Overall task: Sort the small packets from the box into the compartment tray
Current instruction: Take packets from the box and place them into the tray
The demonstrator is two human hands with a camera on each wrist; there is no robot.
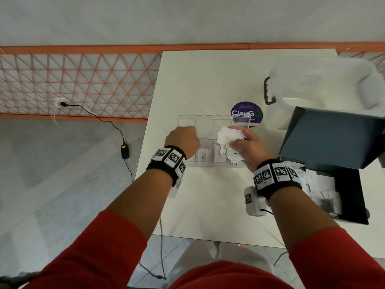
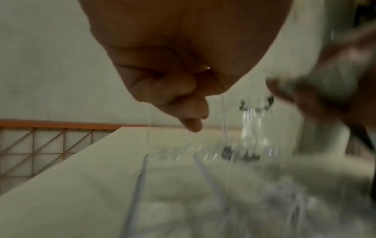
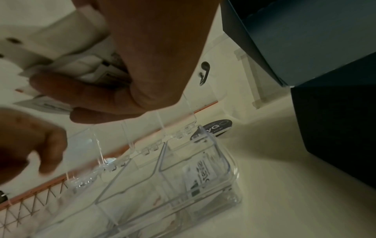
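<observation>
A clear compartment tray [image 1: 208, 165] [image 3: 231, 161] lies mid-table with its lids tipped up at the back. White packets lie in its near cells, one printed "Pepper" [image 1: 203, 156], another in the right-end cell [image 3: 200, 173]. My right hand [image 1: 245, 145] [image 3: 122, 90] grips a crumpled bunch of white packets [image 1: 229, 137] [image 3: 67, 67] just above the tray's right half. My left hand [image 1: 184, 137] [image 2: 183, 104] [image 3: 36, 145] hovers over the tray's left cells, fingers curled, nothing visible in them. The dark box [image 1: 352, 184] [image 3: 335, 120] stands open at right with more packets [image 1: 320, 185] inside.
The box's lid [image 1: 333, 136] stands tilted up behind it. A round purple sticker [image 1: 246, 111] lies behind the tray. A clear plastic bin with a grey handle [image 1: 268, 91] occupies the back right corner. The table's left edge runs close beside my left wrist.
</observation>
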